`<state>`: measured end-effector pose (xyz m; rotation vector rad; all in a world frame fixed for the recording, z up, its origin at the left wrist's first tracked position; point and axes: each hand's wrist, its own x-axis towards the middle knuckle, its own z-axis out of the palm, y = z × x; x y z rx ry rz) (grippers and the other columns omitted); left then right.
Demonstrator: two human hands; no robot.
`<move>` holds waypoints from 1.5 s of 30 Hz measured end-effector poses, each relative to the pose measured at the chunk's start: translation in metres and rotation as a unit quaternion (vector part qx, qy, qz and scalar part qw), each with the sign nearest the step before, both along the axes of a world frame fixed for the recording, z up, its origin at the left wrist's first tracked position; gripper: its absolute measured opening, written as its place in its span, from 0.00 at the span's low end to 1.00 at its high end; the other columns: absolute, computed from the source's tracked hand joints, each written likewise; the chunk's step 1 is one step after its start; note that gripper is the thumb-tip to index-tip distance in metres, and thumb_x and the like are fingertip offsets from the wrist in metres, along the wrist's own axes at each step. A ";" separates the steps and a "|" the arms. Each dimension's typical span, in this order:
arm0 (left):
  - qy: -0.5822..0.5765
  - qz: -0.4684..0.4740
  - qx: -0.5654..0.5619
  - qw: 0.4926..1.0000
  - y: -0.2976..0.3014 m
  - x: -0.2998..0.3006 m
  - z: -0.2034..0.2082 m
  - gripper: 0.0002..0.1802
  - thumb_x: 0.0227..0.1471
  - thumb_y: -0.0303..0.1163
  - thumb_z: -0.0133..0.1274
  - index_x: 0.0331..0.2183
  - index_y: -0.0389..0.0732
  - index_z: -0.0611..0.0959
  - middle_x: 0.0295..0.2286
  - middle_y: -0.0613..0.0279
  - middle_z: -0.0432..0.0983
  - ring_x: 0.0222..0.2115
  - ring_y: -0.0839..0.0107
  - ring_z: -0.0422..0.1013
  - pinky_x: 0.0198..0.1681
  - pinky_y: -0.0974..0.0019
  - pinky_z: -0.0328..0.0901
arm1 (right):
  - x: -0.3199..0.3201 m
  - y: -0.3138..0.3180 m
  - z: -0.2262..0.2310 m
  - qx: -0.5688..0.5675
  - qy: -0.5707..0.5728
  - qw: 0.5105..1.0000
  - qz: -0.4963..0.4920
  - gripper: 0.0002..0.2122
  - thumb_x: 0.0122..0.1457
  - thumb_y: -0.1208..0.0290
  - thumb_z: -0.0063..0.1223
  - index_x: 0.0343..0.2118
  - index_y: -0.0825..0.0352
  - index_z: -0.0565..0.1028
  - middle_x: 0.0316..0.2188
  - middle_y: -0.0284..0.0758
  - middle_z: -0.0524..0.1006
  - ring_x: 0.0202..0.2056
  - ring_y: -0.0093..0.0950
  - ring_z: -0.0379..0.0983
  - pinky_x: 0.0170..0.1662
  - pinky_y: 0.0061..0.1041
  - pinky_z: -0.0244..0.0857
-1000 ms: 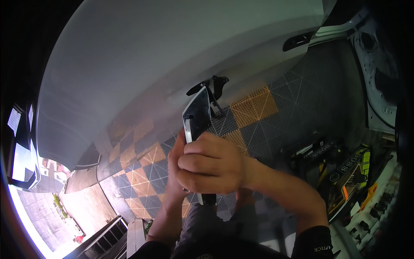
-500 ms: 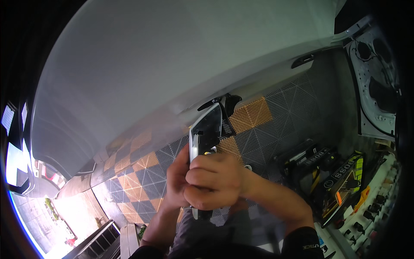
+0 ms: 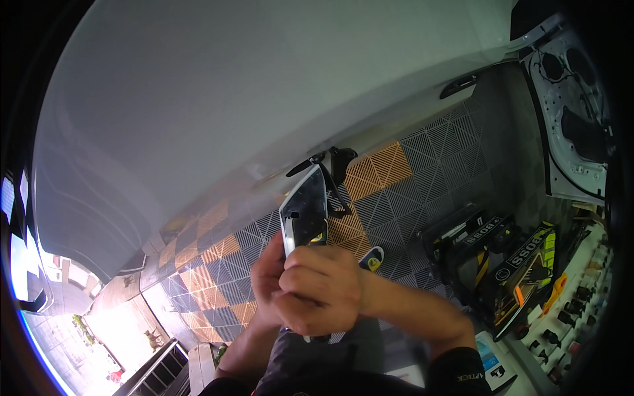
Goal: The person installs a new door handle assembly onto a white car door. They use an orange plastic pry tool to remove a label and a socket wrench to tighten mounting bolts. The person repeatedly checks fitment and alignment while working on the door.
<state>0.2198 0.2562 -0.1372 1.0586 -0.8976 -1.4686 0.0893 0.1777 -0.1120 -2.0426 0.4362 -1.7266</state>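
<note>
My right hand (image 3: 318,289) is closed in a fist over the lower part of a pointed car trim piece (image 3: 307,210). This piece has a dark glossy face and a white edge, and its tip points away from me. From the left side my left hand (image 3: 266,280) grips the same piece, its fingers mostly hidden behind the right hand. What my right fingers pinch cannot be made out. Just beyond the tip, a black part with a strap (image 3: 340,165) sits by the lower edge of a large pale grey car body panel (image 3: 231,86).
A black door handle (image 3: 457,87) sits on the panel. An opened door with bare inner metal (image 3: 571,125) stands far right. Black tool bags (image 3: 508,254) and a white rack of small parts (image 3: 581,297) lie at right. The floor has grey and orange tiles (image 3: 380,171).
My hands and the trim piece have shifted slightly left and down in the picture. More of a rounded item with a yellow patch shows beside my right wrist.
</note>
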 end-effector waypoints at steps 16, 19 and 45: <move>-0.050 0.069 0.102 0.991 0.002 -0.005 0.028 0.36 0.58 0.33 0.61 0.64 0.30 0.69 0.50 0.57 0.78 0.47 0.71 0.75 0.54 0.66 0.70 | -0.008 0.003 0.003 -0.026 0.067 0.997 0.041 0.13 0.42 0.69 0.58 0.33 0.65 0.78 0.31 0.35 0.75 0.33 0.29 0.76 0.30 0.27 0.71; 0.017 0.068 0.148 0.987 -0.004 -0.010 0.030 0.32 0.57 0.25 0.61 0.60 0.32 0.71 0.43 0.63 0.78 0.41 0.76 0.75 0.45 0.71 0.71 | -0.022 0.016 0.008 -0.072 0.060 0.989 0.117 0.14 0.43 0.70 0.61 0.35 0.66 0.80 0.34 0.36 0.76 0.38 0.33 0.79 0.35 0.30 0.74; -0.104 -0.004 0.086 0.991 -0.007 -0.031 0.043 0.47 0.51 0.23 0.69 0.67 0.32 0.63 0.37 0.58 0.82 0.35 0.75 0.79 0.41 0.70 0.74 | -0.068 -0.006 0.075 0.245 0.124 0.959 -0.069 0.15 0.48 0.80 0.71 0.38 0.64 0.76 0.40 0.42 0.84 0.37 0.37 0.82 0.36 0.31 0.78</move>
